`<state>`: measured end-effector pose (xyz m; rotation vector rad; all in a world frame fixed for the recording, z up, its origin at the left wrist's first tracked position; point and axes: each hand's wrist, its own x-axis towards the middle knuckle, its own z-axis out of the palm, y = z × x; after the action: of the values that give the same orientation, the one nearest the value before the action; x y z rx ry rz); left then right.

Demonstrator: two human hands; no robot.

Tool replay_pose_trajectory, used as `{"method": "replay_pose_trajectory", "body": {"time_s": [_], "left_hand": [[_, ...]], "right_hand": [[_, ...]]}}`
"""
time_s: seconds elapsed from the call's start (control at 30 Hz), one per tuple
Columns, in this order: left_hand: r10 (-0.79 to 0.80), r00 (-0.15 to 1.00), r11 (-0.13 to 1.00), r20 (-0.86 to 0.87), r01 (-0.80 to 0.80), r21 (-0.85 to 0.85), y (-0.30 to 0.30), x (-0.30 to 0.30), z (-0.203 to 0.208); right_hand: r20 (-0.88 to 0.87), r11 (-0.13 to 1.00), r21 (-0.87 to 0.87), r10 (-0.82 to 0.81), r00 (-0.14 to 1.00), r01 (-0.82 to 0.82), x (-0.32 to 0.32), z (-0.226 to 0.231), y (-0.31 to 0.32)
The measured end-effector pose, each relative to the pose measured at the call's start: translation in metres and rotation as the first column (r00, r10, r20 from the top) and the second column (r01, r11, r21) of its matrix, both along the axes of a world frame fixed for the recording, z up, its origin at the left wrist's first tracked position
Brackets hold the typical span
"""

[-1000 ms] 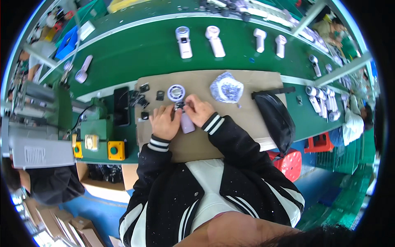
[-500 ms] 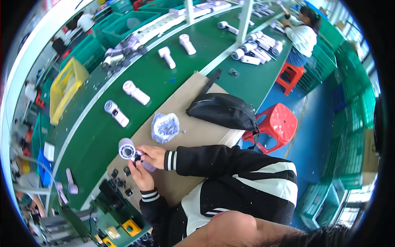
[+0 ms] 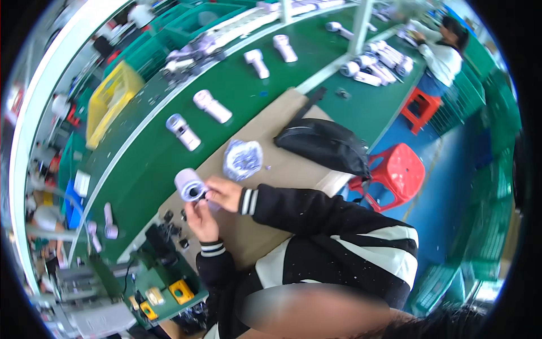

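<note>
A lilac handheld device with a round, barrel-shaped head [image 3: 189, 182] is held over the brown board, its dark ringed opening facing me. My right hand [image 3: 224, 194] is closed round its handle, which the fingers mostly cover. Just below the rim of the opening, my left hand [image 3: 202, 222] is closed, its fingertips against a small dark spot. Whether that is a separate part cannot be made out. Several small black parts [image 3: 183, 243] lie beside my left hand. Beyond my hands stands a bag-lined tub [image 3: 243, 160] with small bits in it.
Similar lilac devices [image 3: 212, 106] lie along the green bench [image 3: 152, 169]. A black bag [image 3: 322, 146] rests on the brown board [image 3: 293, 107]. Machine fixtures with yellow blocks [image 3: 180, 291] stand near left. At right are a red stool [image 3: 400, 175] and a seated person [image 3: 443, 56].
The view has shifted, so the bench things sit further right and higher. In my hands the device has tilted, showing more of its barrel side. Both hands stay closed at it.
</note>
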<state>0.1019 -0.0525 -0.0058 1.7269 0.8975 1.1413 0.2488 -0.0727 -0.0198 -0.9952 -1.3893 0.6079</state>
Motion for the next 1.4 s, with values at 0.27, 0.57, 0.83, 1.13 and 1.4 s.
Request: {"method": "replay_pose_trajectory", "body": {"time_s": [0.27, 0.57, 0.83, 1.13, 1.4], "left_hand": [[0.004, 0.982, 0.995, 0.191, -0.024, 0.099, -0.013, 0.028, 0.018], [0.107, 0.991, 0.991, -0.084, -0.099, 0.089, 0.087, 0.075, 0.026], [0.182, 0.936, 0.923, 0.301, -0.056, -0.381, 0.273, 0.076, -0.073], [0.308, 0.562, 0.941, -0.768, -0.296, 0.161, 0.228, 0.06, -0.034], [0.441, 0.024, 0.715, -0.897, -0.614, 0.335, 0.282, -0.103, 0.032]], "right_hand": [[-0.264, 0.993, -0.014, 0.113, 0.958, -0.12, 0.008, 0.011, -0.005], [-0.159, 0.959, 0.04, -0.272, 0.949, 0.281, 0.069, 0.022, -0.02], [0.536, 0.863, -0.131, -0.353, 0.767, 0.488, 0.125, 0.0, -0.074], [0.579, 0.876, -0.037, -0.374, 0.724, 0.482, 0.14, -0.009, -0.085], [0.387, 0.862, -0.176, -0.384, 0.839, 0.476, 0.139, -0.008, -0.08]]}}
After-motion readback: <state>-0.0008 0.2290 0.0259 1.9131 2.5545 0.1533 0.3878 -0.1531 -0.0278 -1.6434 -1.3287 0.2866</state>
